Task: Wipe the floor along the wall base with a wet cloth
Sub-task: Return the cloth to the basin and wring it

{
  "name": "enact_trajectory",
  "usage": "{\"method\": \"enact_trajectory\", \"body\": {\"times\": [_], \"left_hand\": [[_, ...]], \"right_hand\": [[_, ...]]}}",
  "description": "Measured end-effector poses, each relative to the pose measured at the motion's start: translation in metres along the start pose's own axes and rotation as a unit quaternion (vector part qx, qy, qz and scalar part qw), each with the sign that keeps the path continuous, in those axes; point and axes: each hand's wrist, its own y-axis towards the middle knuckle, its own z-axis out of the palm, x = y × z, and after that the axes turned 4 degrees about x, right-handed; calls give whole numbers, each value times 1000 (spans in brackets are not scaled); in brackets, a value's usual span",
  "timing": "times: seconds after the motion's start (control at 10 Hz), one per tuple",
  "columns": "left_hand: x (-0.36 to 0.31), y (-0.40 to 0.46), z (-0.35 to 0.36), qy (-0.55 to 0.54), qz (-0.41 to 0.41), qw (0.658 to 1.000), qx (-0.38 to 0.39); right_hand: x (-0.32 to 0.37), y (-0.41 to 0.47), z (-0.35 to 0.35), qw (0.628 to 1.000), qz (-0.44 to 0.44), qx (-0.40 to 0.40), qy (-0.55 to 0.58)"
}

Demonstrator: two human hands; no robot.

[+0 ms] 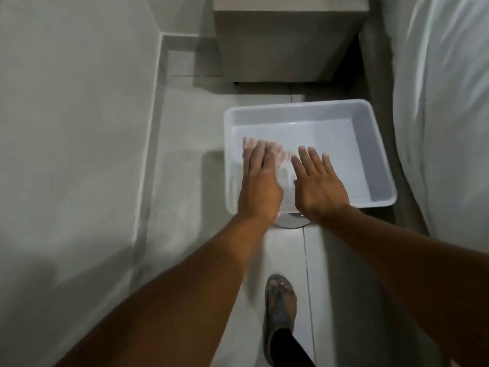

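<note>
Left of me is the wall (66,128), w/ its base strip (152,144) going along the grey tile floor (180,186); on the right a white bed cover (444,115) hangs down, and a cabinet (285,46) stands ahead. On the floor btw them sits a white plastic tub (381,154) w/ a little water, I think. My left hand (260,178) is blurred from motion, fingers flat and open, holding nothing I can see. My right hand (317,178) is also spread flat above the tub, not gripping. The cloth I cannot find for sure; maybe the pale patch under the left hand, can't tell. My foot in a sandal (280,311) is near the tub. Risk: the tub is close to the bed cover, so a fast lift can splash water on it, and a wet tile can make the sandal slip.
</note>
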Motion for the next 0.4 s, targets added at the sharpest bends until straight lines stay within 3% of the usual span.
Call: {"method": "enact_trajectory", "body": {"times": [0.2,0.4], "left_hand": [[3,81,92,63,11,996,68],[6,75,103,214,25,963,160]], "right_hand": [[-60,50,30,999,10,46,7],[-76,32,-19,982,52,89,157]]}}
